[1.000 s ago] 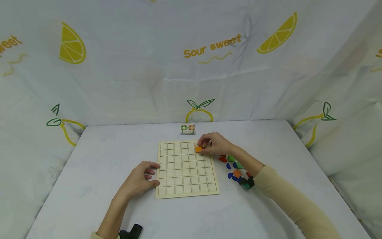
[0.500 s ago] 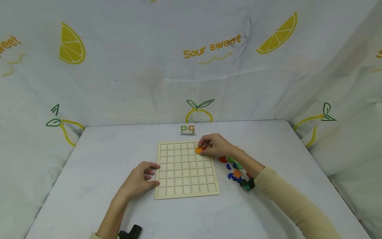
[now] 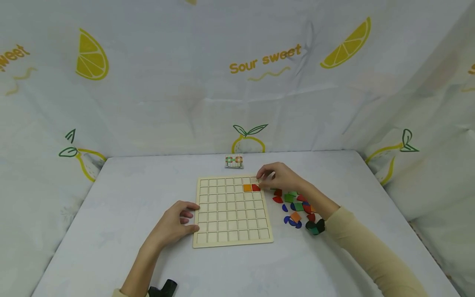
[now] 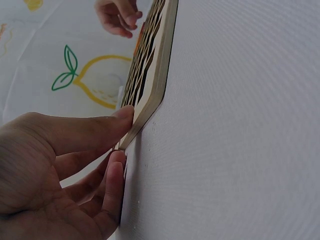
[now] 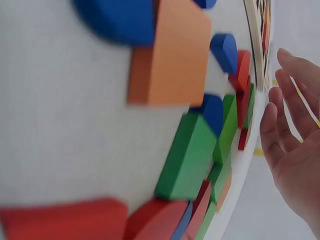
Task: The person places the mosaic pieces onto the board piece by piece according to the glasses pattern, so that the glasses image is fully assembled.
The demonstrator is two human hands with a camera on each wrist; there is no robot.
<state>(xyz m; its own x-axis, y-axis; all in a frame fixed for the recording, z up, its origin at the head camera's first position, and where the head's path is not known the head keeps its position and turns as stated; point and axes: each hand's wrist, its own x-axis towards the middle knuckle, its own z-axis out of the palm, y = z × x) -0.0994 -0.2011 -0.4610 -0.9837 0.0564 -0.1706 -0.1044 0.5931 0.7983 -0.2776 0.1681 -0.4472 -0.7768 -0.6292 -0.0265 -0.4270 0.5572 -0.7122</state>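
A pale wooden grid board [image 3: 223,214] lies on the table. My left hand [image 3: 174,220] touches its left edge, thumb and index finger set apart along the rim. In the left wrist view the thumb [image 4: 95,131] rests against the board's edge [image 4: 161,75]. An orange square block [image 3: 247,188] and a red block with a curved side [image 3: 255,187] lie side by side in cells near the far right corner. My right hand [image 3: 280,175] hovers right at that corner, fingers loosely bent; in the right wrist view the hand [image 5: 297,125] holds nothing.
Right of the board lie loose blocks: green squares [image 3: 289,198], an orange square [image 3: 295,217], blue curved pieces [image 3: 285,208] and red ones [image 3: 277,199]. A small patterned card [image 3: 234,161] sits behind the board. White cloth [image 3: 167,103] printed with lemons hangs behind the table.
The right hand has come away from the orange and red blocks, moving right; both now lie flat in their cells. The left hand stays at the board's edge.
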